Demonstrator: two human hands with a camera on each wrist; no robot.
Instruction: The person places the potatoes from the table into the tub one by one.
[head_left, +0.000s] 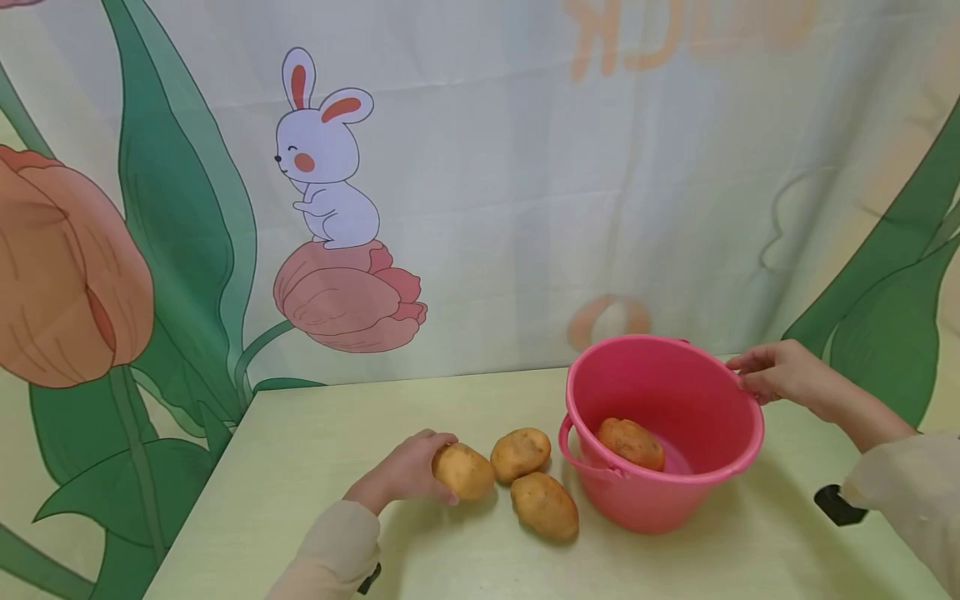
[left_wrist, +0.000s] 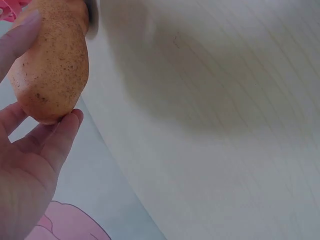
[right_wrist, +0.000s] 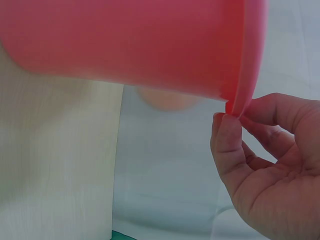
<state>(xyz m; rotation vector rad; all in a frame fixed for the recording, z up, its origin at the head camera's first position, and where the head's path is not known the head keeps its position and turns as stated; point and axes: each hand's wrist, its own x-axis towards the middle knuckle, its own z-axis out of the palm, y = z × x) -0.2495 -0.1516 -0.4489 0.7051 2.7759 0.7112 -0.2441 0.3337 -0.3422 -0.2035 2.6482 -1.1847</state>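
A potato [head_left: 467, 472] is in the grip of my left hand [head_left: 411, 468], thumb on one side and fingers on the other, close over the table. The left wrist view shows the same potato [left_wrist: 52, 65], brown and speckled, with the fingertips at its lower end. To its right lie two more potatoes, one behind [head_left: 521, 455] and one in front [head_left: 545, 507]. My right hand [head_left: 783, 375] pinches the rim of a pink bucket [head_left: 660, 505] at its right side; in the right wrist view thumb and fingers meet on that rim [right_wrist: 250, 60]. Inside the bucket rests another potato [head_left: 632, 443].
The bucket's pink handle [head_left: 592, 468] hangs down on its left side. Behind the pale table [head_left: 315, 442] stands a curtain [head_left: 480, 208] printed with a rabbit and tulips. A black strap end [head_left: 840, 505] shows by the right sleeve.
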